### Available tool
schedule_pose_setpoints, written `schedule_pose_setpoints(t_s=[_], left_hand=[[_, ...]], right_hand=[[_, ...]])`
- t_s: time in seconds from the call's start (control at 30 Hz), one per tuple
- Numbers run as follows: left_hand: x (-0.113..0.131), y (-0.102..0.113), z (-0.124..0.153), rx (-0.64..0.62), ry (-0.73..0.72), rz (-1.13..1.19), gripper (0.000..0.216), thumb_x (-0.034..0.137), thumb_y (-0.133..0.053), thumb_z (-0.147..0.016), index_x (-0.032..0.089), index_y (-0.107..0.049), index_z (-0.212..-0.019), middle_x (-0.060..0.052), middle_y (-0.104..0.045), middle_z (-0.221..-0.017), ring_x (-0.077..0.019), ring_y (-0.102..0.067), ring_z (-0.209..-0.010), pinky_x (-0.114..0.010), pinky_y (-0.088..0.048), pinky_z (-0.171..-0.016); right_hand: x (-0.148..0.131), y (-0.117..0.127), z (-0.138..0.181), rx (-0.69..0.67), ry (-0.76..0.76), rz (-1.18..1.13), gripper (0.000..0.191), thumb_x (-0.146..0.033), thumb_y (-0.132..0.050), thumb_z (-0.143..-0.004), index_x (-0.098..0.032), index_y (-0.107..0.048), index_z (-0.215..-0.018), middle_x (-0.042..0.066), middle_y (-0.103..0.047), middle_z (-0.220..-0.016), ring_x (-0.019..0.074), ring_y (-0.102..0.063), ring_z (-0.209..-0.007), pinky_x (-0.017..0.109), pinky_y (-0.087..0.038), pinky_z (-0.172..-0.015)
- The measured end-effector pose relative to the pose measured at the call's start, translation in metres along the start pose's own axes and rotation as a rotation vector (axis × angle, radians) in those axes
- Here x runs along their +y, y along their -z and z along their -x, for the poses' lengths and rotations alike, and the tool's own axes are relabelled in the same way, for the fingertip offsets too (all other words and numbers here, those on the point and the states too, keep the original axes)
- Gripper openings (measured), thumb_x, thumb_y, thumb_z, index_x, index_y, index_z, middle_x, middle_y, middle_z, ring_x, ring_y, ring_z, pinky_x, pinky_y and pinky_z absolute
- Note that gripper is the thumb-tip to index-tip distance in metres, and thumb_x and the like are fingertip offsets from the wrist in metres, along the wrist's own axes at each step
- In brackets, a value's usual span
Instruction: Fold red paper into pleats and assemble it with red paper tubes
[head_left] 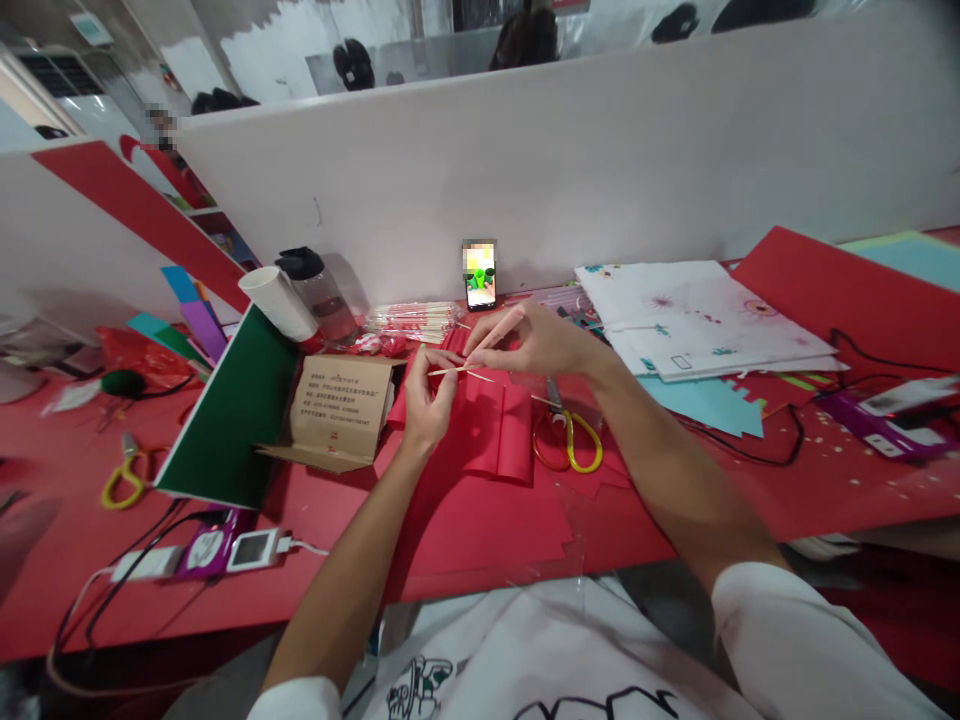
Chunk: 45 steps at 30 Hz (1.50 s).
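My left hand is closed in a pinch on a thin wooden stick that lies level above folded red paper. My right hand meets it from the right, fingers pinched at the stick and at a bit of red paper by it. Both hands hover over the red desk. Yellow-handled scissors lie just right of the folded paper, under my right wrist.
A phone leans on the white partition. A cardboard box, a green sheet, a paper cup and a bottle stand left. White printed sheets, cables and purple devices lie right. Other scissors lie far left.
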<state>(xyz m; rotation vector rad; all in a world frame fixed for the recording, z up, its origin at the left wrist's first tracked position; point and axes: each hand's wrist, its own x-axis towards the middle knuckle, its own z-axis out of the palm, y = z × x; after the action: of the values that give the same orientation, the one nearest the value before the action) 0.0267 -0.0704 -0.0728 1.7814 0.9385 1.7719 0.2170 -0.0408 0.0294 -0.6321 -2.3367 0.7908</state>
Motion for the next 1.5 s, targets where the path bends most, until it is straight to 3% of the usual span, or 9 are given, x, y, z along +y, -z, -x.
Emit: schedule_pose_setpoints(t_s=[0.8,1.2,1.43,1.5], left_hand=[[0.003,-0.001,-0.001,0.009,0.027,-0.012,0.037,0.056,-0.062,-0.09,0.021,-0.053,-0.081,-0.005,-0.065,-0.087,-0.0215,-0.063,-0.088,-0.039,-0.049,-0.086],[0.002,-0.001,-0.001,0.002,0.03,-0.019,0.032,0.051,-0.061,-0.092,0.021,-0.053,-0.083,-0.005,-0.065,-0.09,-0.0217,-0.063,-0.088,-0.038,-0.049,-0.085],[0.004,-0.001,-0.001,-0.003,0.029,-0.012,0.031,0.05,-0.061,-0.092,0.021,-0.053,-0.083,-0.005,-0.065,-0.089,-0.0216,-0.063,-0.089,-0.038,-0.048,-0.086],[0.004,-0.001,-0.001,-0.005,0.034,-0.007,0.031,0.049,-0.061,-0.092,0.021,-0.053,-0.083,-0.005,-0.065,-0.089,-0.0215,-0.063,-0.089,-0.038,-0.048,-0.086]], right_hand=[[0.003,0.0,0.001,0.018,0.008,0.006,0.018,-0.031,-0.066,-0.087,-0.018,-0.078,-0.083,0.005,-0.078,-0.094,0.0143,-0.063,-0.078,0.029,-0.046,-0.07],[0.004,0.001,0.001,-0.009,-0.002,0.009,0.017,-0.03,-0.067,-0.088,-0.018,-0.079,-0.084,0.005,-0.077,-0.095,0.014,-0.061,-0.078,0.029,-0.046,-0.071],[0.008,0.007,0.004,0.031,0.109,0.099,0.023,-0.031,-0.056,-0.097,-0.019,-0.076,-0.099,0.007,-0.076,-0.108,0.0168,-0.064,-0.089,0.03,-0.046,-0.078],[0.01,0.01,0.004,-0.011,0.119,0.176,0.023,-0.03,-0.055,-0.098,-0.02,-0.073,-0.107,0.006,-0.075,-0.107,0.0169,-0.065,-0.089,0.03,-0.044,-0.08]])
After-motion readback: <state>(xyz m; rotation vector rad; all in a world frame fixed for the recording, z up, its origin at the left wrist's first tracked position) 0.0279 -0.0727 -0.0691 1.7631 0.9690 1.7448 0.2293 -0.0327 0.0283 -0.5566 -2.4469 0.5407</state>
